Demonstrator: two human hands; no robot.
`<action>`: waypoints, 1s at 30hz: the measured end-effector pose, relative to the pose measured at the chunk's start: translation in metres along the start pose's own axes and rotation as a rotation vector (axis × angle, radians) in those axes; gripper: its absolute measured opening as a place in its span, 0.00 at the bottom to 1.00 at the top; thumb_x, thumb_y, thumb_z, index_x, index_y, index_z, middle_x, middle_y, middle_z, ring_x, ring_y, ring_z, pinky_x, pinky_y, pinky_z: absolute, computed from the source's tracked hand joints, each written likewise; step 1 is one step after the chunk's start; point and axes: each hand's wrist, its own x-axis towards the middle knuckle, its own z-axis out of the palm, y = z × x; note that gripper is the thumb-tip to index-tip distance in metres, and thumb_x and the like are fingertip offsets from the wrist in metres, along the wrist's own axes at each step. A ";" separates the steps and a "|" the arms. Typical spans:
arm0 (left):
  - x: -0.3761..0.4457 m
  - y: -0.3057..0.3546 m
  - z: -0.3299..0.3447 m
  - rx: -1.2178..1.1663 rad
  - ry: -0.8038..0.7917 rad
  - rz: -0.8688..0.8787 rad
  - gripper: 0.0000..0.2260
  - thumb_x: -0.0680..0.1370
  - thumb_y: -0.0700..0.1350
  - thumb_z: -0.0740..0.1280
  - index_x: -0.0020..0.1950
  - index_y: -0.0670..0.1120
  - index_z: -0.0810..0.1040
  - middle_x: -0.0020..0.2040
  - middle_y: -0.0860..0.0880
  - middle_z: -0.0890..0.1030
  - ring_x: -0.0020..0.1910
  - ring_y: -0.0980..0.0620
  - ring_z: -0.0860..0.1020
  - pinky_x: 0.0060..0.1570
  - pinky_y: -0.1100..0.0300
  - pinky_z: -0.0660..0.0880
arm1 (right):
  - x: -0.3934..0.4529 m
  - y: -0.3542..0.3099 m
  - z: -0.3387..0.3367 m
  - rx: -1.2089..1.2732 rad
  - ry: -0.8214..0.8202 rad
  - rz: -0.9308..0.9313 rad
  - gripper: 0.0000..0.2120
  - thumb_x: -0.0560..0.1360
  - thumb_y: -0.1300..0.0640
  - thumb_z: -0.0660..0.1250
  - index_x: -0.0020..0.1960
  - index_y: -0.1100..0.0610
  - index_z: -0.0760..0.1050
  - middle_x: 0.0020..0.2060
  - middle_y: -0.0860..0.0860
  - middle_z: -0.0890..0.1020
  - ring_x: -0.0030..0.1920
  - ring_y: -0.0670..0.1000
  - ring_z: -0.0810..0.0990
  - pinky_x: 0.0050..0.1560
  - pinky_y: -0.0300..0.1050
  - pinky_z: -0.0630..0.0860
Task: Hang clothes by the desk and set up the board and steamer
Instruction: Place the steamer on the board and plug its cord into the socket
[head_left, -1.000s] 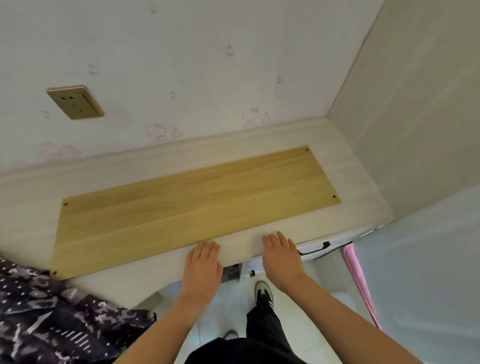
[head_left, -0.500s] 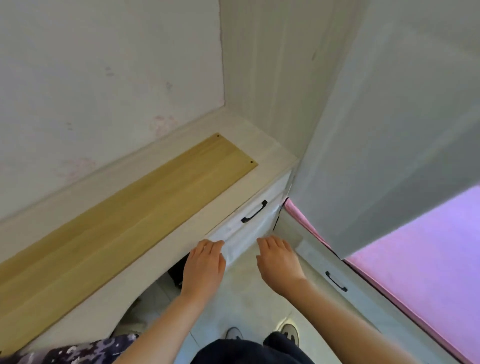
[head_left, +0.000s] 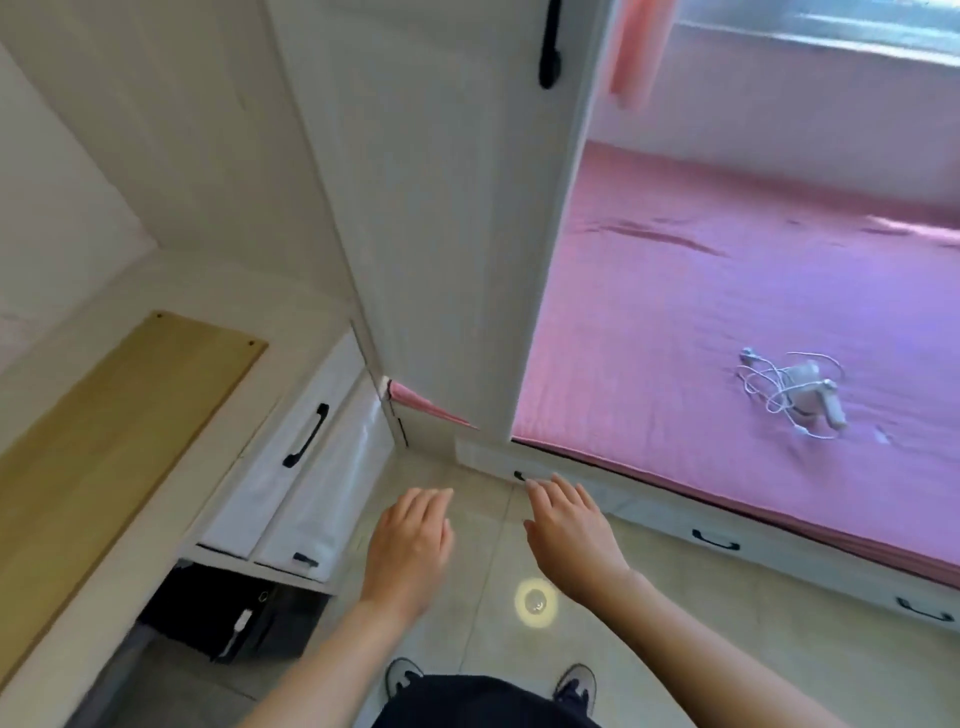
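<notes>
A yellow wooden board (head_left: 109, 431) lies flat on the pale desk (head_left: 218, 415) at the left. On the pink bed (head_left: 727, 322) at the right lies a white steamer (head_left: 805, 392) with its tangled white cord. My left hand (head_left: 408, 545) and my right hand (head_left: 571, 535) hover palm-down over the tiled floor, fingers straight, holding nothing. Both are apart from the desk and the bed. No clothes show in view.
White desk drawers (head_left: 301, 457) with black handles sit under the desk's right end. A tall white wardrobe (head_left: 441, 208) stands between desk and bed. Bed-base drawers (head_left: 711, 540) run along the floor. A dark box (head_left: 228, 613) sits under the desk.
The view has swung right, from the desk to the bed. My hands have come off the desk's front edge and now hang over the floor. The patterned dark cloth has left view.
</notes>
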 end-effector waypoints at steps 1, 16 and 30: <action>0.006 0.022 0.010 -0.014 -0.016 0.022 0.16 0.74 0.41 0.69 0.62 0.44 0.77 0.54 0.51 0.80 0.54 0.53 0.78 0.51 0.59 0.76 | -0.011 0.023 0.000 -0.005 -0.003 0.037 0.23 0.65 0.54 0.75 0.57 0.59 0.78 0.50 0.53 0.84 0.57 0.57 0.81 0.56 0.52 0.77; 0.053 0.238 0.120 -0.076 -0.232 0.236 0.18 0.72 0.40 0.71 0.61 0.44 0.78 0.53 0.52 0.81 0.54 0.53 0.79 0.54 0.57 0.76 | -0.124 0.237 0.014 0.055 0.026 0.369 0.23 0.64 0.56 0.75 0.57 0.61 0.78 0.47 0.55 0.84 0.55 0.58 0.81 0.53 0.55 0.79; 0.170 0.327 0.175 -0.078 -0.335 0.282 0.14 0.74 0.41 0.68 0.60 0.44 0.78 0.52 0.51 0.82 0.53 0.50 0.79 0.50 0.56 0.77 | -0.105 0.374 0.009 0.108 -0.028 0.589 0.20 0.71 0.54 0.70 0.60 0.61 0.76 0.50 0.55 0.82 0.55 0.59 0.80 0.56 0.55 0.77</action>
